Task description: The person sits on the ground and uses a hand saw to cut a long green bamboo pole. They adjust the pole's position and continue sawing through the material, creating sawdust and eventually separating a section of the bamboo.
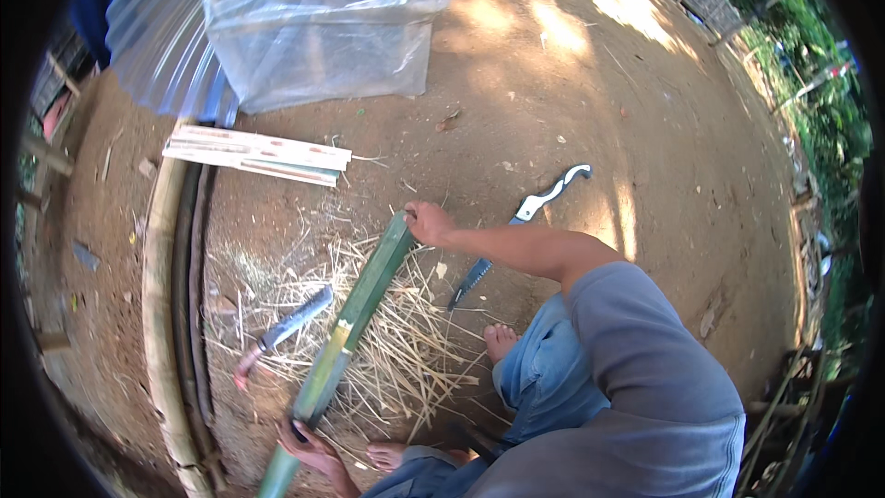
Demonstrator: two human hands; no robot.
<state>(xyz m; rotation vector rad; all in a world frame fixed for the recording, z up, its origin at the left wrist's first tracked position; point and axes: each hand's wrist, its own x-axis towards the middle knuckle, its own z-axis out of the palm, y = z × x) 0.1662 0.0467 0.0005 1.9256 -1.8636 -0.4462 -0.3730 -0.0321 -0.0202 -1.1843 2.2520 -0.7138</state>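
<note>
Both hands gripped a green bamboo pole [355, 314] slanting over straw shavings [387, 350] on the dirt ground [572, 111]: right hand [429, 221] closed on its far end, left hand [309, 447] wrapped low. A machete [286, 332] lay left, a folding saw [521, 231] right, split slats [258, 154] beyond. The pole's near end ran out of frame.

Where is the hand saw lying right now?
In the head view, the hand saw lies on the bare dirt right of centre, just right of the right hand gripping the green bamboo pole.
</note>
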